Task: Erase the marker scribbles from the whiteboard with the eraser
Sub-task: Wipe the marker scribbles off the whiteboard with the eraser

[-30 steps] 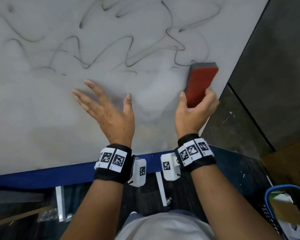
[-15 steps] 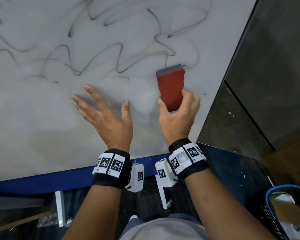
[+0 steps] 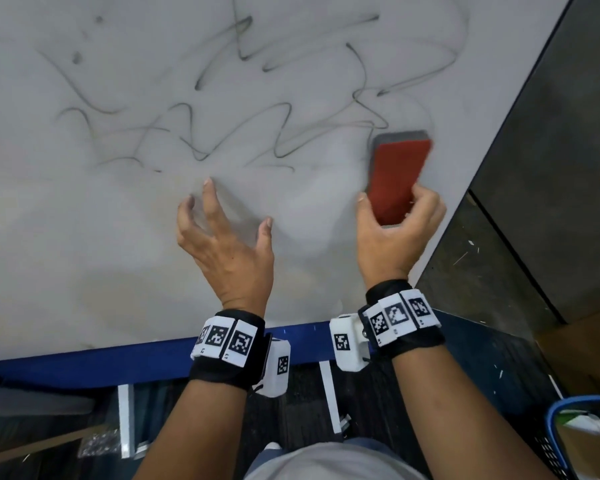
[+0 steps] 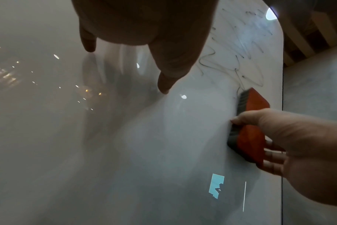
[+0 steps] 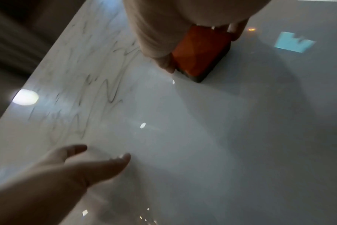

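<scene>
The whiteboard fills most of the head view, with black marker scribbles across its upper half. My right hand grips a red eraser with a grey felt face, pressed flat on the board at the scribbles' lower right end. In the left wrist view the eraser shows its felt against the board; in the right wrist view the eraser sits under my palm. My left hand is beside it to the left, holding nothing, with loosely bent fingers whose tips touch the board.
A blue frame runs along the board's lower edge. The board's right edge lies just right of the eraser, with dark floor beyond. A blue-rimmed basket sits at the bottom right.
The eraser swept left across the board, then back right and slightly up. The left hand's fingers went from spread flat to loosely bent on their tips. The head view shifted.
</scene>
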Demonstrator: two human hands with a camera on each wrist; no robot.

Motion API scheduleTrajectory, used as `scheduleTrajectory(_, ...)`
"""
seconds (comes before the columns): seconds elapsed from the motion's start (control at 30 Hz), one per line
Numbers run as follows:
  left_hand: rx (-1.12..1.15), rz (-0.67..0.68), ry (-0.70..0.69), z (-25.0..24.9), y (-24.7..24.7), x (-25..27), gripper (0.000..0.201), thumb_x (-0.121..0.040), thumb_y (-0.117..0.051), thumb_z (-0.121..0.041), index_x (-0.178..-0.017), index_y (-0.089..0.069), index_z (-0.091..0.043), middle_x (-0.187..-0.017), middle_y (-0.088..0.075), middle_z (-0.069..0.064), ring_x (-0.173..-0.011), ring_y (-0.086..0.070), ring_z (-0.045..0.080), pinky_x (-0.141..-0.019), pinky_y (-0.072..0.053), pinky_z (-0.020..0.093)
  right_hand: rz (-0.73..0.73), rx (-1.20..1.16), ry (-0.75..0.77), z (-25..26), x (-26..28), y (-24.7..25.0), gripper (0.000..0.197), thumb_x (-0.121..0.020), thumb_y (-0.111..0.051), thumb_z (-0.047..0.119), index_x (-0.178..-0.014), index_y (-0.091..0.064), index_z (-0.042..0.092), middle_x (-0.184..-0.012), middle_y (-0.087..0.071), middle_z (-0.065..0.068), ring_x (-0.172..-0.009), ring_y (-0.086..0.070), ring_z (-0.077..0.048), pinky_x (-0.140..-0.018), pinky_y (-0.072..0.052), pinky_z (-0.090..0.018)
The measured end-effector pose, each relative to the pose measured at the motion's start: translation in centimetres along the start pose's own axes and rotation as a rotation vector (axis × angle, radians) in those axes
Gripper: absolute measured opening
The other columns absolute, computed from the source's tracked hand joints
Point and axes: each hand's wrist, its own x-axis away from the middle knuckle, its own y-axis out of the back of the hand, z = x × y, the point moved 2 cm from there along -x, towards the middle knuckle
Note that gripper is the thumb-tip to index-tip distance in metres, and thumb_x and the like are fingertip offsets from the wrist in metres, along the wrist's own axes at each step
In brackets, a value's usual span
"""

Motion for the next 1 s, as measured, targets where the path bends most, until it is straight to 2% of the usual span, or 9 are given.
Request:
scheduleTrajectory(0.1, 0.021, 0.02, -0.021, 0.2, 1.0, -0.3, 0.076, -0.083, -0.072, -0.038, -0.147, -0.034, -0.024, -0.144, -0.031, 0.015, -0.128, -0.035, 0.033, -0.1, -0.044, 0.054, -0.059, -0.058, -0.091, 0.9, 0.9, -0.9, 0.057, -0.069, -0.082, 0.028, -0.112, -0.052, 0.006, -0.112, -0.048, -0.011, -0.097, -0.054, -0.03, -0.073, -0.053, -0.045)
scheduleTrajectory(0.27, 0.101, 0.078, -0.137, -0.1, 3.0, -1.0, 0.059, -0.092, -0.066, -0.037, -0.144, -0.047, -0.017, -0.133, -0.045, 0.008, -0.116, -0.049, 0.017, -0.09, -0.053, 0.04, 0.159, 0.0, 0.071, 4.2, 5.3, -4.3, 0.057, -0.069, -0.085, 0.033, -0.111, -0.054, 0.009, -0.112, -0.05, -0.012, -0.104, -0.053, -0.031, -0.082, -0.052, -0.048)
scheduleTrajectory(0.4, 0.188, 0.213, -0.303, -2.2, 4.2, -1.4, 0.046, -0.095, -0.063, -0.035, -0.135, -0.057, -0.014, -0.112, -0.061, 0.0, -0.098, -0.061, 0.015, -0.078, -0.054, 0.037, 0.203, -0.009, 0.112, 5.7, 6.5, -5.1, 0.052, -0.073, -0.082, 0.03, -0.112, -0.053, 0.012, -0.113, -0.049, -0.009, -0.103, -0.053, -0.03, -0.077, -0.054, -0.048)
scheduleTrajectory(0.53, 0.198, 0.269, -0.326, -3.6, 4.2, -1.3, 0.053, -0.096, -0.06, -0.035, -0.141, -0.05, -0.009, -0.118, -0.059, 0.001, -0.105, -0.057, 0.014, -0.081, -0.054, 0.034, 0.212, -0.04, 0.033, 5.9, 6.2, -4.8, 0.03, -0.088, -0.066, 0.008, -0.114, -0.057, -0.004, -0.11, -0.052, -0.006, -0.091, -0.06, -0.013, -0.074, -0.057, -0.035)
scheduleTrajectory(0.63, 0.165, 0.242, -0.3, -3.3, 4.3, -1.3, 0.064, -0.094, -0.062, -0.033, -0.149, -0.04, -0.008, -0.135, -0.05, 0.008, -0.118, -0.049, 0.019, -0.092, -0.05, 0.034, 0.319, -0.056, 0.14, 7.0, 6.9, -4.8, 0.022, -0.087, -0.066, 0.004, -0.108, -0.061, 0.0, -0.105, -0.055, -0.002, -0.088, -0.062, -0.019, -0.077, -0.056, -0.028)
scheduleTrajectory(0.7, 0.124, 0.212, -0.305, -2.9, 4.6, -1.6, 0.07, -0.092, -0.062, -0.032, -0.151, -0.034, -0.006, -0.141, -0.044, 0.013, -0.121, -0.043, 0.025, -0.097, -0.047, 0.042, 0.418, -0.102, 0.129, 7.5, 6.9, -5.1, 0.02, -0.087, -0.062, 0.0, -0.107, -0.064, 0.003, -0.103, -0.059, -0.002, -0.089, -0.062, -0.017, -0.078, -0.054, -0.026)
scheduleTrajectory(0.8, -0.059, 0.138, -0.36, -2.5, 4.9, -2.6, 0.08, -0.085, -0.068, -0.03, -0.152, -0.031, -0.005, -0.145, -0.04, 0.015, -0.124, -0.039, 0.029, -0.1, -0.043, 0.049, 0.53, -0.092, 0.207, 8.3, 6.3, -5.5, 0.037, -0.082, -0.052, -0.011, -0.109, -0.07, 0.007, -0.104, -0.066, -0.002, -0.094, -0.061, -0.012, -0.084, -0.052, -0.026)
scheduleTrajectory(0.9, -0.195, 0.04, -0.438, -1.6, 4.8, -3.9, 0.079, -0.08, -0.07, -0.021, -0.15, -0.037, -0.008, -0.143, -0.045, 0.012, -0.122, -0.038, 0.027, -0.098, -0.039, 0.047, 0.623, -0.071, 0.288, 8.5, 6.3, -5.9, 0.04, -0.085, -0.049, -0.009, -0.11, -0.074, 0.01, -0.102, -0.067, 0.0, -0.098, -0.061, -0.02, -0.086, -0.052, -0.029)
scheduleTrajectory(1.0, -0.185, -0.052, -0.483, 0.0, 4.6, -4.6, 0.07, -0.083, -0.071, -0.017, -0.147, -0.044, -0.012, -0.136, -0.05, 0.006, -0.116, -0.043, 0.025, -0.095, -0.037, 0.044, 0.478, -0.01, 0.365, 9.1, 5.8, -5.8, 0.037, -0.081, -0.056, -0.01, -0.1, -0.078, 0.013, -0.099, -0.067, -0.001, -0.097, -0.057, -0.023, -0.089, -0.04, -0.012)
